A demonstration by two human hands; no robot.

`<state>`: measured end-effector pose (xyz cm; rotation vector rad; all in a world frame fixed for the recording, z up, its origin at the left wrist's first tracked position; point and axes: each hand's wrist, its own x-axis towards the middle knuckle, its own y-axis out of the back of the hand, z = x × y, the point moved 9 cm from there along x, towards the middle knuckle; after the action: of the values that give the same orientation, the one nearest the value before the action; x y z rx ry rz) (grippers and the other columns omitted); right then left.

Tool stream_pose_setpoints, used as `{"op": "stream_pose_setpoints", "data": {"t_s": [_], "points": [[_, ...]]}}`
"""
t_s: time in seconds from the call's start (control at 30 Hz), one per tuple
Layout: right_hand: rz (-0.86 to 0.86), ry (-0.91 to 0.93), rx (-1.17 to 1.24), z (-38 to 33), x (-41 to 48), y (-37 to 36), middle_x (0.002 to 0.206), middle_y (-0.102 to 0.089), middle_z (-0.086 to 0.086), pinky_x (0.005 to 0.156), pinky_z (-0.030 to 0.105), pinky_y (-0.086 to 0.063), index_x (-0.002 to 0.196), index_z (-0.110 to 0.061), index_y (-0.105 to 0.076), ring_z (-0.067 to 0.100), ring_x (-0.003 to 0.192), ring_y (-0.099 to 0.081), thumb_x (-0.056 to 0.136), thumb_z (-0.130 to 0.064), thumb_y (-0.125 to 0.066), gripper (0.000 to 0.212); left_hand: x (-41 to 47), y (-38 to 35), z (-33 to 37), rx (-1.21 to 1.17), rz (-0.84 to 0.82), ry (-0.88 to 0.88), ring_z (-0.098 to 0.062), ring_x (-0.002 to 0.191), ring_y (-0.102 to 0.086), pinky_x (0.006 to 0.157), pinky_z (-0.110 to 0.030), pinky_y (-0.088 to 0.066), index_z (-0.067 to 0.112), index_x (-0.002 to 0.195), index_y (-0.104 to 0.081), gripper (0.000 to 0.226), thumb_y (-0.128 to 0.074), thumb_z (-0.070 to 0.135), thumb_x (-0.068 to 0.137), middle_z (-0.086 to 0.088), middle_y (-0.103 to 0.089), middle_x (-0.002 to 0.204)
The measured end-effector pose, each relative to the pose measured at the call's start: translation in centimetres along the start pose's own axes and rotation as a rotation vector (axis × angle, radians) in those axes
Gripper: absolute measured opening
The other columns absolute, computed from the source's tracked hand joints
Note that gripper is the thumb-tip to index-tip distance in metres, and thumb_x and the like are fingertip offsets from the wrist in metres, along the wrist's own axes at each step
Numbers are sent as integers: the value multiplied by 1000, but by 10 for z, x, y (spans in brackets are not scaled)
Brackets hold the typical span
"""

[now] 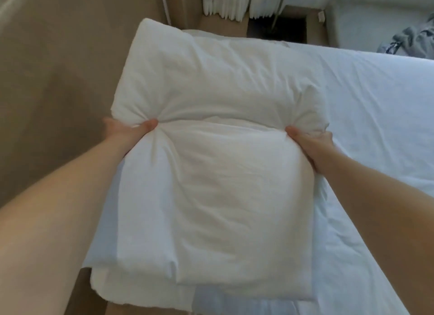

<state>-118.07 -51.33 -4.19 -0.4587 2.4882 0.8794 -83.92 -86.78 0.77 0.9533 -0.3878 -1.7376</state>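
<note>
bed | wrinkled white sheet spread on it | pillow over left edge

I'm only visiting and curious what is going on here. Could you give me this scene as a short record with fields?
work: handling a pillow at a bed
left hand: grips the pillow's left side
right hand: grips the pillow's right side
pillow: white, bunched in at both grips
bed: white sheet, creased, under and right of the pillow
floor: tan, at left
far end: white curtain; grey cloth at top right
</note>
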Motion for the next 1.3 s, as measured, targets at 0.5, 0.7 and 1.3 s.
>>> {"op": "stream_pose_setpoints", "data": {"t_s": [0.5,0.7,1.3], "points": [[-316,885,-1031,-50,-44,-271,162,21,-5,113,68,0,152,-42,9,34,147,19,93,-70,-21,72,50,-94,-79,855,-11,-349,-31,148,15,114,-63,10,24,154,12,82,-1,70,88,-10,15,161],[-337,1230,-1212,-92,-38,-356,162,17,-6,106,76,2,151,-47,7,41,145,21,90,-71,-11,68,54,-83,-86,881,177,-329,-32,147,16,112,-66,7,29,154,10,77,6,67,87,-11,13,162],[-366,1604,-1053,-202,-21,-492,164,8,2,112,68,5,155,-34,-2,34,149,11,97,-52,-21,64,87,-72,-91,663,538,-30,-32,149,6,117,-60,3,23,155,-5,68,-17,51,95,-12,1,162]]}}
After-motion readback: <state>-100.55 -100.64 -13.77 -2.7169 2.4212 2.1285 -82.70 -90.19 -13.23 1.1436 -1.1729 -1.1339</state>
